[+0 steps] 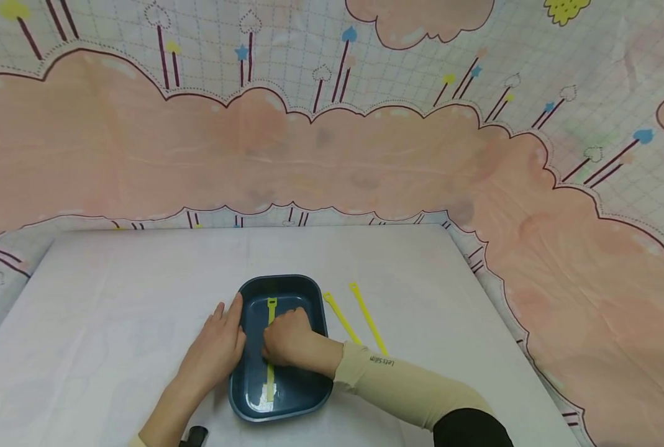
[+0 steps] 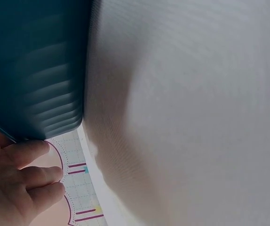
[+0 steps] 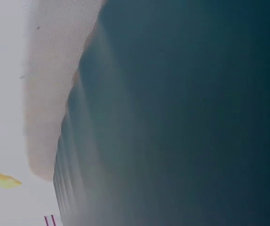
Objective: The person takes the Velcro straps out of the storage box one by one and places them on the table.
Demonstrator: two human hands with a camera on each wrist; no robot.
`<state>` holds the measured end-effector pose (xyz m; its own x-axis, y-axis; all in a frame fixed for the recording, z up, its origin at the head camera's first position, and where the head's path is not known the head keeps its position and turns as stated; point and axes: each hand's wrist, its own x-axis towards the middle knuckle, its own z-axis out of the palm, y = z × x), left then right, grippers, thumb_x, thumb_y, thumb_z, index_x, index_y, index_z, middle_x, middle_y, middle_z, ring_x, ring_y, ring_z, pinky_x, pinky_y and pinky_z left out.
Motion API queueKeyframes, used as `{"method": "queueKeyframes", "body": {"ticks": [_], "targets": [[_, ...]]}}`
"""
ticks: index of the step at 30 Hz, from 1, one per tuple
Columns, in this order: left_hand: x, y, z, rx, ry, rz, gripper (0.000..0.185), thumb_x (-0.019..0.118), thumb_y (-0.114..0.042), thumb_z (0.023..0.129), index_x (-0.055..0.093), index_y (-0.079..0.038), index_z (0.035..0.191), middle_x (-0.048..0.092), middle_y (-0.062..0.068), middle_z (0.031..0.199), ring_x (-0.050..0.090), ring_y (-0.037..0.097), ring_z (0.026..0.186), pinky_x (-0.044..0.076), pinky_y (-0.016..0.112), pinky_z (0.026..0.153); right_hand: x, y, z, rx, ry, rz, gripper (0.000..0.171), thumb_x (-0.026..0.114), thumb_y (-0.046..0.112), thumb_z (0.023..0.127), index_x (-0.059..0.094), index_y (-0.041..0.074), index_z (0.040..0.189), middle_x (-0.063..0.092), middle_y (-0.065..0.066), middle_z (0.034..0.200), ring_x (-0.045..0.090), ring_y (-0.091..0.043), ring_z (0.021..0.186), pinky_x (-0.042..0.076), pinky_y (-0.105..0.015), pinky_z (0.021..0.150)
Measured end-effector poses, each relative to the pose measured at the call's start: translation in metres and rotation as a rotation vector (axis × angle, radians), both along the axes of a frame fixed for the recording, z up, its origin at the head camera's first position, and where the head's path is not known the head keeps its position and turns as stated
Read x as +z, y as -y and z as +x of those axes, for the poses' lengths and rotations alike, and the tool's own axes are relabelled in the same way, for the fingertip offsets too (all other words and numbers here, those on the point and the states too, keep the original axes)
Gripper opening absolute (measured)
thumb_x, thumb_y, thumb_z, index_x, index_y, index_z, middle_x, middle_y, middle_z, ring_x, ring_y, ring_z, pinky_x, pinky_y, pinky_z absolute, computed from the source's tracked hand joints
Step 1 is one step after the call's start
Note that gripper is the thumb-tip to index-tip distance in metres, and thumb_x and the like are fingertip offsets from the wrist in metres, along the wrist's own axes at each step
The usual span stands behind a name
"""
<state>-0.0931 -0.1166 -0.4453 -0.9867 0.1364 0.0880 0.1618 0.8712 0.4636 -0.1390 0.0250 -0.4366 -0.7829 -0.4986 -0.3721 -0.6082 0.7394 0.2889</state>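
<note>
A dark blue rectangular tray stands on the white table, a yellow plastic strap with a slotted head lying lengthwise inside it. My right hand reaches over the tray's right rim, its curled fingers gripping the middle of this strap and hiding that part. Against the tray's left side rests my left hand, with its fingers extended along the outer wall. In the left wrist view, the left hand's fingertips are right at the tray's ribbed outer wall. The right wrist view shows mostly the tray wall, with the right fingers hidden.
Two more yellow straps, one nearer the tray and one farther right, lie on the table to the tray's right. My right forearm overlaps their near ends. A patterned cloth lies beyond the table's far edge.
</note>
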Motion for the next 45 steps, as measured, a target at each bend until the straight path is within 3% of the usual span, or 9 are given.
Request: {"method": "queueKeyframes", "body": {"ticks": [4,9,17,23,29,34,38,41,45], "targets": [[0.0,0.0,0.0,-0.001,-0.015,0.003,0.057,0.049,-0.008,0.095,0.032,0.012,0.146,0.043,0.035,0.141,0.036,0.052,0.133,0.031,0.061,0.107,0.002,0.0,0.0,-0.01,0.002,0.044,0.031,0.06,0.048,0.092,0.075,0.021,0.092,0.065,0.002,0.074,0.056,-0.015,0.065,0.049,-0.033,0.068],[-0.001,-0.001,-0.001,-0.005,-0.044,0.007,0.056,0.049,-0.007,0.094,0.033,0.013,0.145,0.044,0.036,0.139,0.037,0.053,0.133,0.032,0.062,0.106,0.002,-0.002,0.0,0.006,-0.021,0.075,0.021,0.063,0.039,0.091,0.075,0.024,0.102,0.069,0.003,0.083,0.06,-0.015,0.07,0.051,-0.034,0.07],[-0.002,-0.001,0.0,-0.004,-0.035,-0.001,0.057,0.05,-0.007,0.094,0.032,0.012,0.145,0.045,0.036,0.138,0.036,0.052,0.133,0.031,0.062,0.107,0.0,-0.006,0.0,0.002,-0.016,0.075,0.02,0.065,0.037,0.09,0.074,0.024,0.102,0.068,0.002,0.082,0.061,-0.016,0.07,0.052,-0.035,0.072],[-0.002,-0.001,-0.001,-0.008,-0.02,-0.005,0.058,0.049,-0.008,0.095,0.031,0.012,0.146,0.044,0.036,0.14,0.035,0.052,0.134,0.031,0.062,0.107,0.013,-0.011,-0.002,-0.049,-0.011,0.026,0.024,0.061,0.038,0.093,0.074,0.019,0.091,0.064,0.001,0.073,0.057,-0.016,0.065,0.05,-0.034,0.067],[-0.001,-0.002,-0.001,0.0,-0.013,-0.006,0.059,0.05,-0.008,0.094,0.031,0.011,0.146,0.043,0.035,0.14,0.035,0.052,0.134,0.03,0.062,0.107,0.039,-0.025,-0.01,-0.098,-0.026,-0.113,0.034,0.058,0.041,0.094,0.065,0.017,0.071,0.055,0.002,0.064,0.052,-0.015,0.058,0.045,-0.031,0.054],[-0.002,-0.003,-0.001,0.0,-0.011,-0.009,0.059,0.05,-0.008,0.094,0.031,0.011,0.147,0.042,0.034,0.142,0.034,0.052,0.134,0.03,0.062,0.108,0.066,-0.054,-0.019,-0.166,-0.03,-0.302,0.032,0.056,0.032,0.094,0.056,0.015,0.066,0.051,0.001,0.06,0.05,-0.015,0.053,0.041,-0.028,0.045],[-0.002,-0.003,-0.002,-0.003,-0.022,-0.008,0.059,0.05,-0.008,0.094,0.031,0.012,0.146,0.042,0.034,0.143,0.034,0.052,0.134,0.031,0.062,0.107,0.082,-0.092,-0.032,-0.255,-0.04,-0.397,0.028,0.053,0.026,0.092,0.055,0.013,0.067,0.05,0.0,0.062,0.05,-0.016,0.057,0.041,-0.03,0.047],[-0.001,-0.002,-0.002,-0.004,-0.03,-0.007,0.059,0.05,-0.008,0.094,0.031,0.012,0.146,0.042,0.035,0.142,0.035,0.052,0.134,0.031,0.062,0.107,0.084,-0.123,-0.043,-0.361,-0.017,-0.415,0.028,0.05,0.024,0.094,0.053,0.012,0.069,0.048,-0.001,0.063,0.047,-0.017,0.057,0.038,-0.031,0.049],[-0.001,-0.001,-0.003,-0.002,-0.023,-0.007,0.059,0.05,-0.008,0.094,0.031,0.012,0.146,0.041,0.035,0.142,0.034,0.052,0.134,0.031,0.062,0.107,0.071,-0.16,-0.054,-0.476,0.058,-0.41,0.03,0.047,0.022,0.094,0.045,0.012,0.066,0.039,0.0,0.06,0.035,-0.015,0.052,0.029,-0.029,0.048]]}}
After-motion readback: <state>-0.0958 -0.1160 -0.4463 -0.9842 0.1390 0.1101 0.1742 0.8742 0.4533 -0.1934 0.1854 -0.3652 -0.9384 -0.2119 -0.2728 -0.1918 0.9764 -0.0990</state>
